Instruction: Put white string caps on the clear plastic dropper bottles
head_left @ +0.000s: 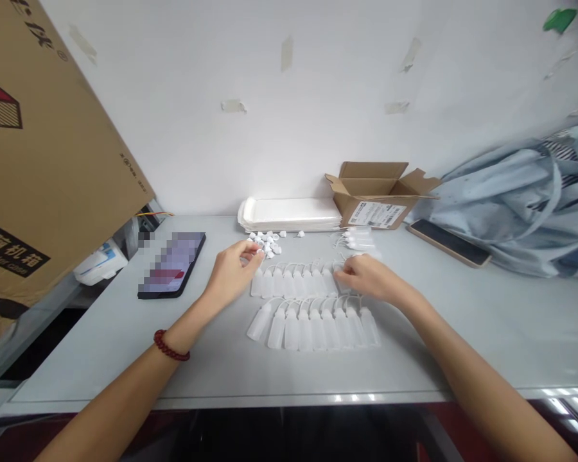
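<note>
My left hand [236, 268] is closed in a pinch at the edge of a small heap of white caps [270, 240], with one small white cap at the fingertips. At the right end of the back row of translucent plastic squeeze bottles [289, 283], my right hand [368, 276] has its fingers curled onto a bottle, which they partly hide. Nearer to me lies a front row of similar bottles [316, 330], flat and side by side, with thin curved tubes at their tops. A few more bottles [360, 237] lie behind my right hand.
Against the wall are a stack of white flat packs [289, 213] and an open cardboard box [378, 202]. A phone with a lit screen [173, 264] lies left, a dark phone [449, 242] right, beside bluish cloth [525, 205]. A large carton [43, 167] leans at left.
</note>
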A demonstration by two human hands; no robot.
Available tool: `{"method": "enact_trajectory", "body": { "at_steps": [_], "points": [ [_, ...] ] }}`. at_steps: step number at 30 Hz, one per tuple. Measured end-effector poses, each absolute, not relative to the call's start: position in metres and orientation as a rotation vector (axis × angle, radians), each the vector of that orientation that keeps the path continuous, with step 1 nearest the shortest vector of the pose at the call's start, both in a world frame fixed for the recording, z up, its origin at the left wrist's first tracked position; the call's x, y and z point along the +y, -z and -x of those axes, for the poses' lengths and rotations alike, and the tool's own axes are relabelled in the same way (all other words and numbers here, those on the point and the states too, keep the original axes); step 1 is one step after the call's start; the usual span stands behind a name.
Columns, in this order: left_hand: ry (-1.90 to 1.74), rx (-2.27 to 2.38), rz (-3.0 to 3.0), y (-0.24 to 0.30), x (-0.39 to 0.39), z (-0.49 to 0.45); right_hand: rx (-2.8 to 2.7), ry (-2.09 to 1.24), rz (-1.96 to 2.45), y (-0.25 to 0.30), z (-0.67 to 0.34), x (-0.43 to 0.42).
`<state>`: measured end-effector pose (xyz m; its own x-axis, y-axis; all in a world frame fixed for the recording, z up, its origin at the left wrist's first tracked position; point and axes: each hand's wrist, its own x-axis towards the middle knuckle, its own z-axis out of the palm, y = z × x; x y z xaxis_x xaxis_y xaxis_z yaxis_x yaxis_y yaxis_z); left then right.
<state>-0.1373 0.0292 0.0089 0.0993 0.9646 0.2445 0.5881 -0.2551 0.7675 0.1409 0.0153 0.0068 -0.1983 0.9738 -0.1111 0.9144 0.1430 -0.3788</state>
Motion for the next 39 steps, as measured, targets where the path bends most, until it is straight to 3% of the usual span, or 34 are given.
{"method": "enact_trajectory", "body": {
  "at_steps": [4, 14, 24, 39],
  "points": [
    [-0.952, 1.283, -1.598, -0.014, 0.024, 0.132, -2.042, -0.578, 1.705, -0.016, -0.133, 0.011],
    [-0.996, 0.924, -1.320, -0.021, 0.008, 0.118, -1.722, -1.057, 1.263, -0.014, -0.093, -0.016],
    [-1.062, 0.976, -1.690, -0.026, -0.007, 0.111, -1.935, -0.642, 1.316, -0.001, -0.089, -0.018],
    [-0.901, 1.163, -1.902, -0.019, -0.002, 0.112, -2.000, -0.501, 1.272, 0.004, -0.086, -0.020]
  ]
}}
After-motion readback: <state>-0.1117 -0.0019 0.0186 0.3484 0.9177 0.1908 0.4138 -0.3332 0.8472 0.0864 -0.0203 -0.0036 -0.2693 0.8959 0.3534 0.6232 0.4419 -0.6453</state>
